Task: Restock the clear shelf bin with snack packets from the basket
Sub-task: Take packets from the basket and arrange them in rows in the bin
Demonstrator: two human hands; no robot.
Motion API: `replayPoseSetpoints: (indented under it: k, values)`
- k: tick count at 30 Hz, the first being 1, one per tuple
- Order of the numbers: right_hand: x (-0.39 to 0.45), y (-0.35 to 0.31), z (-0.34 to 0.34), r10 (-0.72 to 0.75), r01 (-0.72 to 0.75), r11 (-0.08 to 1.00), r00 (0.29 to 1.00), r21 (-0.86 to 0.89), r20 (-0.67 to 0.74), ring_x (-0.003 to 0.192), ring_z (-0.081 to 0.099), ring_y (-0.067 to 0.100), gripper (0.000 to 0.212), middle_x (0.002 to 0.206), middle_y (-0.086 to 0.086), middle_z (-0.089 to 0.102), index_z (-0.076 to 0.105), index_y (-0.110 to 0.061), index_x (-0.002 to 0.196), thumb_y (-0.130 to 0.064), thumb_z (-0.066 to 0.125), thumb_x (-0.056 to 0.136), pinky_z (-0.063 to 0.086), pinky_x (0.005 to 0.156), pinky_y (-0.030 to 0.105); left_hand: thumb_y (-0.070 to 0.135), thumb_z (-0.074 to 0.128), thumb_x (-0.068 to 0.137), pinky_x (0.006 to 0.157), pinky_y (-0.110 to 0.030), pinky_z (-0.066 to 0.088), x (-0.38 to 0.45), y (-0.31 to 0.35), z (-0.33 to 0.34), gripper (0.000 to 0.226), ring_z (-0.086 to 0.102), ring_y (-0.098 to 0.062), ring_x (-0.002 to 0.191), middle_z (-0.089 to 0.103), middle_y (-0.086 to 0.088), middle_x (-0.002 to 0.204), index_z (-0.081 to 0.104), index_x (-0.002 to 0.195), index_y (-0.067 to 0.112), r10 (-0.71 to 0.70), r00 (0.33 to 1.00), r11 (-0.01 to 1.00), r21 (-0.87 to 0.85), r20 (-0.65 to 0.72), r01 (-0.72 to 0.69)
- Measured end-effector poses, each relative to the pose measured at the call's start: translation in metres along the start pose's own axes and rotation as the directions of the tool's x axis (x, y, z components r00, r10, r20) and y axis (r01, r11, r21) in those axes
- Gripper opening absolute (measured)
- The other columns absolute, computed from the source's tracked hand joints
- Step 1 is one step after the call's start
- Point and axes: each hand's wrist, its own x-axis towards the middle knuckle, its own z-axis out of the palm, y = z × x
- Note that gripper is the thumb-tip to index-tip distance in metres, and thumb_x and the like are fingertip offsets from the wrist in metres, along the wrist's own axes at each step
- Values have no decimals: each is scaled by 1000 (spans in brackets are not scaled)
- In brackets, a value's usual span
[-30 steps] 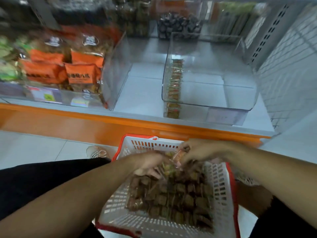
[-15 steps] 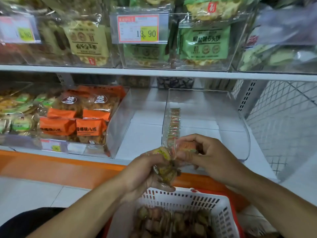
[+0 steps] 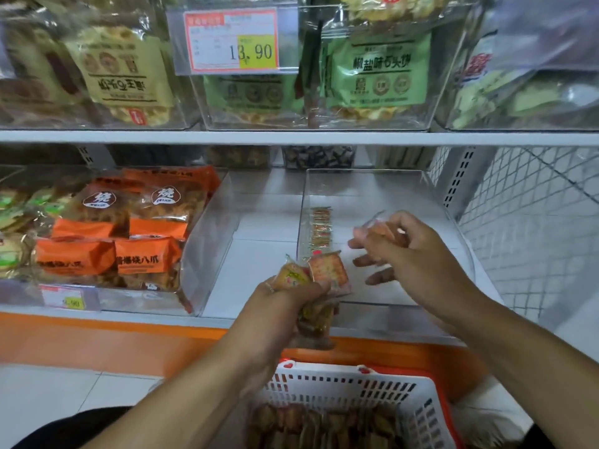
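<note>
Orange snack bags (image 3: 110,241) are filling the neighbouring clear bin to my left, green and yellow packs are sitting in bins on the shelf above behind a 13.90 price tag (image 3: 231,40), and white wire mesh (image 3: 531,228) is closing off the right side. Nothing is standing between my hands and the clear shelf bin (image 3: 382,186). My left hand (image 3: 285,306) is gripping a bunch of snack packets (image 3: 316,280), fingers curled tight around them, just in front of the bin's left corner. My right hand (image 3: 411,254) is reaching over the bin's front wall, thumb and forefinger pinching a single packet (image 3: 376,226) while the other fingers are spreading loosely. Inside the bin, one row of packets (image 3: 320,226) is standing along the left wall. The white basket (image 3: 356,388) with its red rim is sitting below, holding many more packets.
</note>
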Motion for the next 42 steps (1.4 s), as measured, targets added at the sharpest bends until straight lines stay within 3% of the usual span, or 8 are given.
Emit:
replayPoseSetpoints:
  k: [3,8,13,20,26,29,32,42]
  values:
    - [4,-3,-5,176,-195,962,978,191,114,66,70,18,8,91,5,76,62,-12,93,-15,70,92,47,45,27,23,74,90,70,-47,63,0,-2,3,21,77,-28,87,78,-16,99,78,107,11,27,999,999,-34,-43,-29]
    - [6,-1,4,231,-388,856,878,341,419,63,61,10,14,82,3,67,78,-15,81,-28,74,86,42,49,22,25,74,89,69,-44,64,2,-5,4,11,77,-28,90,79,-10,99,80,98,21,54,997,998,-36,-51,-56]
    - [6,6,9,126,-201,938,957,282,263,80,71,11,23,95,4,77,77,-16,89,2,63,92,54,60,22,20,71,92,67,-42,63,4,-1,1,20,77,-32,88,79,-15,100,76,109,12,87,993,993,-68,-80,-92]
    - [12,11,9,123,-190,944,961,271,247,84,74,17,37,94,8,77,63,-12,114,8,71,84,55,72,25,21,73,91,62,-38,62,7,-2,-3,19,78,-27,80,79,-15,96,77,106,11,106,990,990,-84,-90,-114]
    - [31,10,4,131,-171,973,961,154,242,86,76,20,28,99,13,77,68,-8,109,10,68,86,61,74,27,14,71,91,62,-38,63,8,-3,-3,11,76,-19,68,79,-12,86,78,97,9,181,956,973,-97,-229,-208]
    - [48,20,-2,55,-39,965,997,-259,54,86,73,18,23,94,5,77,64,-18,95,-14,83,81,57,76,35,14,71,91,64,-41,64,12,1,-7,10,75,-15,66,79,-8,83,77,96,8,235,908,950,-117,-346,-290]
    - [58,37,2,88,3,858,984,-514,153,77,65,13,25,91,-1,74,56,-24,91,-31,80,85,50,70,33,15,71,92,59,-37,62,18,2,-11,9,74,-15,68,77,-10,81,77,94,8,227,894,940,-154,-387,-305]
    - [75,71,23,272,-91,867,911,-490,312,74,68,18,11,84,4,71,50,-22,97,-21,60,100,54,68,36,21,75,89,57,-35,61,33,-2,-16,16,76,-19,65,78,-9,80,76,98,8,143,904,954,-189,-403,-235]
